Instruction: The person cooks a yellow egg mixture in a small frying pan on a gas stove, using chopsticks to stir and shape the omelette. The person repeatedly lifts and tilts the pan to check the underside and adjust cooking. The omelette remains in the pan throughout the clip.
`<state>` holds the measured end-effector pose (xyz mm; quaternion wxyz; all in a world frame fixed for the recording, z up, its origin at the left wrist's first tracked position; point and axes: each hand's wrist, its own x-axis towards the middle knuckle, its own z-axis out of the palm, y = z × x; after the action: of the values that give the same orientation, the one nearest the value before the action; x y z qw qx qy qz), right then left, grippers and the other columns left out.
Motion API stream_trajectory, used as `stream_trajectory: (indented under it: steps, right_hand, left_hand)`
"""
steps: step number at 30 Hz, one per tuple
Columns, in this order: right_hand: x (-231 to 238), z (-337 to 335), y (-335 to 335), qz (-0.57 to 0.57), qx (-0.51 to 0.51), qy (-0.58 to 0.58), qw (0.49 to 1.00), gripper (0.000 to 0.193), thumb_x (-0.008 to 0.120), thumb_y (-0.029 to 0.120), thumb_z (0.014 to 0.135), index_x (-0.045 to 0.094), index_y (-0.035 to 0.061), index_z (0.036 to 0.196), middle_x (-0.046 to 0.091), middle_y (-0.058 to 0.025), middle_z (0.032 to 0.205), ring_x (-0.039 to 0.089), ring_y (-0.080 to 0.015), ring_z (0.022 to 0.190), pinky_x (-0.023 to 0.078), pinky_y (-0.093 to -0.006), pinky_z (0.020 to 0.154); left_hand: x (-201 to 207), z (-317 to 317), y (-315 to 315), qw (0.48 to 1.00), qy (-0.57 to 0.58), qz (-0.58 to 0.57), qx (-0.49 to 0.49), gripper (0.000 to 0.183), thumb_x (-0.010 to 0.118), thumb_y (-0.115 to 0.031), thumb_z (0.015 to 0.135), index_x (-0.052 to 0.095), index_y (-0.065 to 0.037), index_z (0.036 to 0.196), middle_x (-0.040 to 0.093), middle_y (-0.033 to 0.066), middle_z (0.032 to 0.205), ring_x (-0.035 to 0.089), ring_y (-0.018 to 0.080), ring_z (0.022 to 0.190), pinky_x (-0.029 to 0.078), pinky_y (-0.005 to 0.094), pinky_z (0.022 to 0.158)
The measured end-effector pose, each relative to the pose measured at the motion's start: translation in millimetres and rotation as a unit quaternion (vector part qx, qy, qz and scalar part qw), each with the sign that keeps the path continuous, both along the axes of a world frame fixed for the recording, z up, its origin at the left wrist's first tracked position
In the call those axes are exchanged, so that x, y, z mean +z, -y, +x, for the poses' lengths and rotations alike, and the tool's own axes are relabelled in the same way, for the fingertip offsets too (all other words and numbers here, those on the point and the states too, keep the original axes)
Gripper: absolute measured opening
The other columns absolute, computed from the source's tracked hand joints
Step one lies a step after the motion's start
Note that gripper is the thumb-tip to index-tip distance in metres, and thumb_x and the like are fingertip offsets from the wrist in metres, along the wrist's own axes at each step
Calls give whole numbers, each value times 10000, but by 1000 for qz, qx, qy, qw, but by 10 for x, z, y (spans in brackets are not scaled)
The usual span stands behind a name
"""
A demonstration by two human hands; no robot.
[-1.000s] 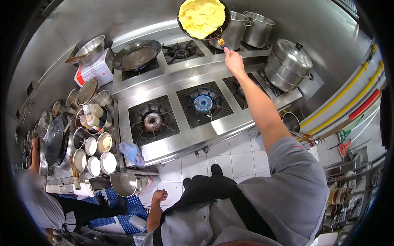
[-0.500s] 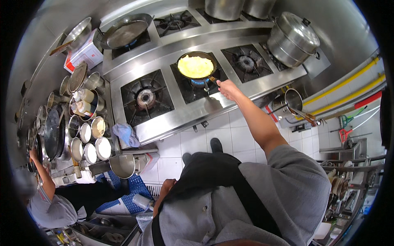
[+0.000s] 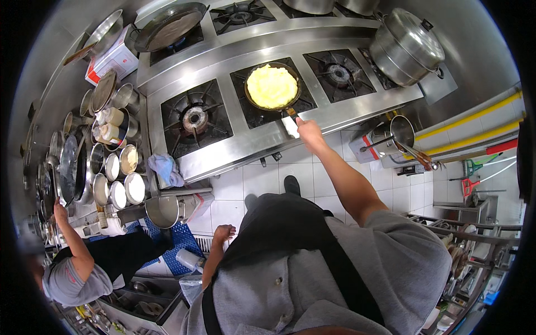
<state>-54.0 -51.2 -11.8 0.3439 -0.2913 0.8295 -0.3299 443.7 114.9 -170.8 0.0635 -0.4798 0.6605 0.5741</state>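
Observation:
My right hand (image 3: 309,133) is closed around the handle of a round dark frying pan (image 3: 298,95). A soft yellow mass that looks like egg (image 3: 272,86) fills most of the pan. The pan is over the middle front burner (image 3: 251,118) of the steel stove and hides the flame; whether it touches the grate I cannot tell. A bright white patch beside the handle is too washed out to identify. My left hand (image 3: 225,232) hangs low beside my black apron (image 3: 279,223), fingers loosely bent, with nothing seen in it.
A lidded steel pot (image 3: 405,50) stands at the stove's right end, a wok (image 3: 170,28) at back left. A blue cloth (image 3: 166,169) lies by the left corner, near white containers (image 3: 134,187) and bottles (image 3: 111,117). A co-worker (image 3: 84,273) reaches toward pans at left.
The pan with the yellow food appears larger and nearer, and its burner flame no longer shows. My left hand has come out from beside the apron. The co-worker's arm has shifted slightly.

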Motion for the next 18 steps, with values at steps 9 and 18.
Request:
stream_trajectory:
  steps: [9,18]
  right_hand:
    - [163,75,237,46,-23,235,971,419,479,409,954,534,48,748,463,-28,549,435,-154,446,327,-333,414]
    - [99,14,133,17,13,367,930,407,435,413,973,538,30,881,549,-60,662,481,-147,486,430,-313,435]
  left_hand:
    - [-535,88,-207,1000,3,15,19,263,478,-252,899,640,-59,972,654,49,831,602,155,673,474,313,553]
    - [287,-418,471,982,-29,118,144,290,492,-201,891,634,2,1041,671,111,959,647,197,748,525,308,644]
